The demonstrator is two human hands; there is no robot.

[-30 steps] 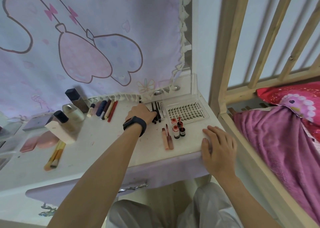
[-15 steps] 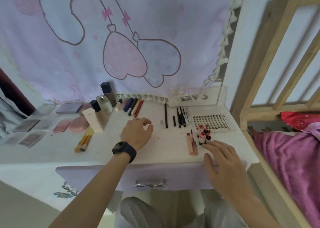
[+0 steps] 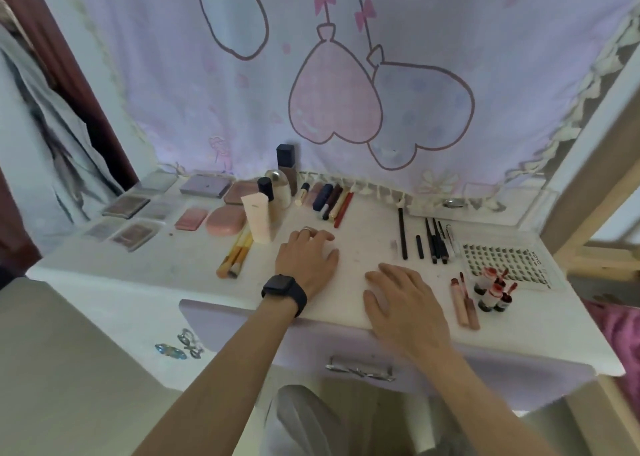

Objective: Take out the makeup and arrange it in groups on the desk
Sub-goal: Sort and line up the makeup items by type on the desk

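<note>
Makeup lies in groups on the white desk. Eyeshadow palettes and pink compacts sit at the left. Bottles and a white tube stand at the back middle, with brushes in front. Lipsticks lie beside them. Black pencils, a false-lash tray, and small red bottles with pink tubes are at the right. My left hand, with a watch on the wrist, rests flat on the desk. My right hand lies flat near the front edge. Neither holds anything.
A cartoon-print curtain hangs behind the desk. A closed drawer with a metal handle sits under the front edge. A wooden bed frame and pink bedding stand at the right. Grey clothing hangs at the left.
My left hand drew back from the black pencils to the middle of the desk. My right hand slid left from beside the red bottles. The view has swung to the left.
</note>
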